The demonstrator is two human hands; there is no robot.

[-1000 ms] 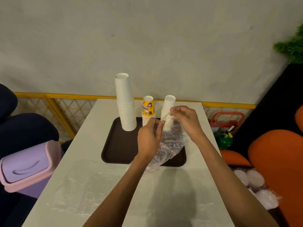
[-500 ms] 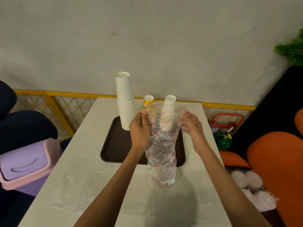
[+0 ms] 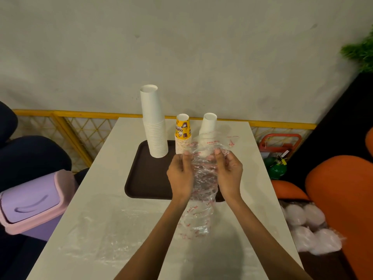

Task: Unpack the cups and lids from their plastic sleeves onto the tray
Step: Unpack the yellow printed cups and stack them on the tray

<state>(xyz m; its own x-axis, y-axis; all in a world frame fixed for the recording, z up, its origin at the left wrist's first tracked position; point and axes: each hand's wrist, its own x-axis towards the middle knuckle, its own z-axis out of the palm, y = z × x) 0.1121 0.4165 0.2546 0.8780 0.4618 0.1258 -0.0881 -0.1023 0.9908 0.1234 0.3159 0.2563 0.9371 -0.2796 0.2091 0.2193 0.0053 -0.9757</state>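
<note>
Far beyond both hands, a plain pale wall (image 3: 201, 47). Under and around the hands, a long white surface (image 3: 113, 178) reaching toward that wall, with a yellow lattice railing (image 3: 80, 114) behind its far end. Well off to the right of the right hand, orange seats (image 3: 341, 195) and, in front of them, a clear bag of round white lids (image 3: 308, 229). Well off to the left of the left hand, a lilac bin (image 3: 30, 203) with a pink rim, beside the surface. Just beyond and partly beneath the hands, a dark brown tray (image 3: 145, 178), flat on the surface. Nearer than the left hand, a flattened clear plastic sheet (image 3: 105, 231). Between the hands, a crumpled clear plastic sleeve (image 3: 201, 199) with red print, hanging down between the forearms. On the tray's far part: beyond the left hand, a tall stack of white cups (image 3: 154, 124); beyond the gap between the hands, a shorter yellow printed stack (image 3: 182, 134); beyond the right hand, a small white stack (image 3: 209, 123), its base behind the sleeve's top. Left hand (image 3: 180, 176) and right hand (image 3: 229, 174) raised side by side, fingers curled, each pinching the sleeve's upper part, thumbs up.
</note>
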